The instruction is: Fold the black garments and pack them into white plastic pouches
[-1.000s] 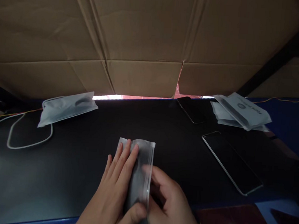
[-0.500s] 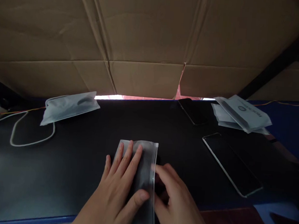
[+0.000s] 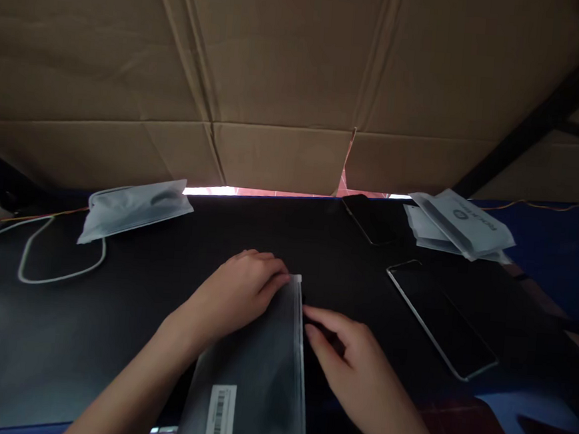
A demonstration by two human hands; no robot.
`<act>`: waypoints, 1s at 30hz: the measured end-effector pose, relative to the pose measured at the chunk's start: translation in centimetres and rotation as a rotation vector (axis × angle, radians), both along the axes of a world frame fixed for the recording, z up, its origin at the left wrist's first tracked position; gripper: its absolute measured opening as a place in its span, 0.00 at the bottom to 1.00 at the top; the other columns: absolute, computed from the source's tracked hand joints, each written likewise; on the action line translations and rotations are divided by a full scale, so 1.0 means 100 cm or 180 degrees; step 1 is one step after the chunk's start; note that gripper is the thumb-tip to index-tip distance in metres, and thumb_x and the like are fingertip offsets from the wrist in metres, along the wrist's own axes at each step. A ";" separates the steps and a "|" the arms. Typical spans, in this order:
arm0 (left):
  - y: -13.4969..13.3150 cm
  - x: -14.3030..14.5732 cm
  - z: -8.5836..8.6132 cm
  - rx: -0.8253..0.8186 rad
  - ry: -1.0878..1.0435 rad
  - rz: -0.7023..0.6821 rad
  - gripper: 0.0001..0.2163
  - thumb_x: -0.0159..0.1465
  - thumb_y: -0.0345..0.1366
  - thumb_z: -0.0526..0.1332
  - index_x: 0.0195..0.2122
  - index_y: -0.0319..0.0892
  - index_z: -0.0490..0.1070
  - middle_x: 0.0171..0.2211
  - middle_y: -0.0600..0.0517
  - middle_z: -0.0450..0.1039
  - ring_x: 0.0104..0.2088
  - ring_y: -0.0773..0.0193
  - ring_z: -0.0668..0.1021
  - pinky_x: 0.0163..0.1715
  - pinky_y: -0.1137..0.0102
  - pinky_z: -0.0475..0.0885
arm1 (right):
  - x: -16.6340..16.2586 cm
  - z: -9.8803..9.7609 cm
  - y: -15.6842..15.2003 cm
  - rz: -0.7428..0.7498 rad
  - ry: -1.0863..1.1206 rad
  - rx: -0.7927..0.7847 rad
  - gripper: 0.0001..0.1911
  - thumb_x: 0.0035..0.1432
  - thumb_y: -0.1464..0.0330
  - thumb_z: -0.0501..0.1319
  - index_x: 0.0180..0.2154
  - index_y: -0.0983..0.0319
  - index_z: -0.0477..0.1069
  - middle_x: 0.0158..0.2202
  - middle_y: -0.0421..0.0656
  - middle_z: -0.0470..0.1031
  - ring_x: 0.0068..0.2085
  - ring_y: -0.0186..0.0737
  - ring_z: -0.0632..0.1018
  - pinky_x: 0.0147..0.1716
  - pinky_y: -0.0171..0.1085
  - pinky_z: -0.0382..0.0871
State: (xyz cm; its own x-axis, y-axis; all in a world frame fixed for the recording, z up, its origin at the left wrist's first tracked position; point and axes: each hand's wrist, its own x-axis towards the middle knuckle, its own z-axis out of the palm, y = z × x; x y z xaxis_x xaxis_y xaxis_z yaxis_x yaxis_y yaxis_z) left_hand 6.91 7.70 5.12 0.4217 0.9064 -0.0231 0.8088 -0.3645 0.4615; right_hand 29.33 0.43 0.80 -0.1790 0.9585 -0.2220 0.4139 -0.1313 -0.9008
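A frosted plastic zip bag [image 3: 252, 368] lies lengthwise in front of me, its lower end running out of view. A white barcode label [image 3: 220, 417] shows at its lower left, and the zip strip runs down its right side. My left hand [image 3: 251, 284] is closed at the bag's far end, thumb and fingers by the white zip slider [image 3: 296, 279]; most of its fingertips are hidden. Just right of the zip strip is my right hand [image 3: 353, 356], its thumb and index fingertips slightly apart at the bag's edge, nothing visible between them.
Two dark phones, a larger phone [image 3: 442, 319] and a smaller phone [image 3: 369, 220], lie to the right. Behind them are printed frosted bags [image 3: 469, 224]. At left are another frosted bag [image 3: 137, 208] and a white cable [image 3: 61, 281]. Cardboard [image 3: 280, 76] walls off the back of the black tabletop [image 3: 124, 338].
My left hand went from lying flat on the bag to gripping its far end, uncovering the barcode label. My right hand has shifted slightly, its fingertips now just right of the zip strip.
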 end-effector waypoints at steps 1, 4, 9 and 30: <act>0.000 0.004 -0.001 -0.0011 -0.0071 0.0020 0.11 0.75 0.36 0.57 0.42 0.46 0.81 0.42 0.49 0.84 0.45 0.52 0.84 0.47 0.57 0.77 | -0.007 0.004 0.002 0.0095 -0.0009 0.0042 0.18 0.73 0.59 0.61 0.59 0.51 0.83 0.57 0.46 0.85 0.59 0.52 0.82 0.61 0.50 0.75; -0.001 0.009 -0.002 0.0036 -0.0349 0.0147 0.11 0.75 0.35 0.57 0.37 0.46 0.76 0.38 0.52 0.81 0.39 0.59 0.82 0.38 0.65 0.73 | -0.028 0.014 0.003 0.0161 0.0151 -0.0090 0.19 0.73 0.63 0.61 0.60 0.51 0.82 0.57 0.46 0.85 0.60 0.51 0.82 0.62 0.49 0.75; -0.002 0.002 0.002 0.0220 -0.0708 0.0536 0.11 0.76 0.36 0.55 0.36 0.45 0.74 0.35 0.53 0.79 0.37 0.61 0.81 0.37 0.66 0.70 | -0.038 0.013 -0.007 0.0401 0.1217 -0.0555 0.26 0.68 0.70 0.64 0.66 0.53 0.76 0.55 0.46 0.85 0.54 0.48 0.86 0.50 0.43 0.83; 0.002 0.002 0.001 0.0660 -0.0587 0.0912 0.11 0.77 0.36 0.55 0.36 0.45 0.71 0.35 0.53 0.77 0.36 0.62 0.79 0.36 0.67 0.67 | -0.042 0.011 -0.016 0.0479 0.0050 0.0396 0.13 0.63 0.74 0.61 0.27 0.57 0.63 0.27 0.35 0.67 0.29 0.33 0.71 0.28 0.31 0.63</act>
